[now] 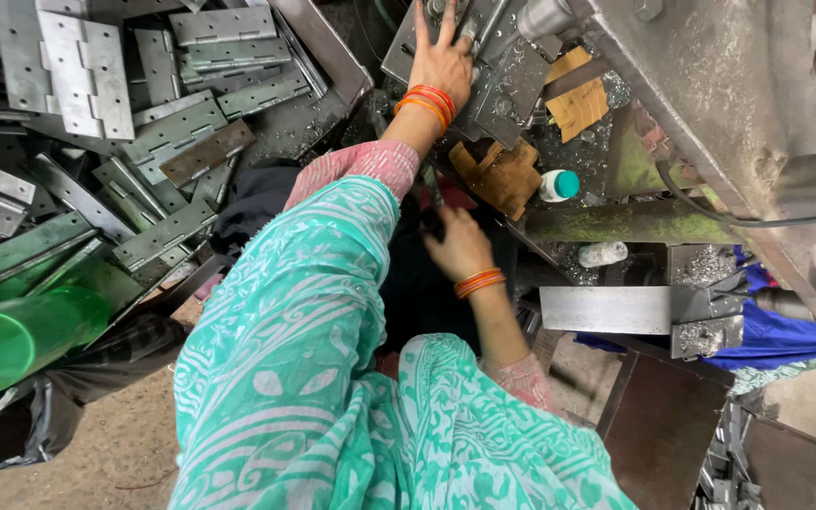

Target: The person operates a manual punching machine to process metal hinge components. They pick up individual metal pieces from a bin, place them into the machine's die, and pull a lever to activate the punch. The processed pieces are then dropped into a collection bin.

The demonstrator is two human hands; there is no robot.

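Left hand [443,59] reaches forward, fingers spread flat, palm down on a grey hinge plate [512,85] lying on the machine bed [710,104]; it presses rather than grips. Right hand [458,247] sits nearer the body, fingers curled downward into dark shadow; cannot tell whether it holds anything, though a dark red-and-black shape shows just beyond its knuckles. The plate looks like stiff sheet steel, probably heavy for its size, oily and slick, edges likely sharp; best taken by the long edges or the knuckle barrel, not the punched corners. Far left of the left hand, a heap of hinges [144,132] in a tray. Right of the left hand, cardboard scraps [498,175] and a small white bottle [557,185] with teal cap. Green tube [21,340] at far left, cut off by the frame. Left fingertips partly lost among the steel; machine mostly out of view.
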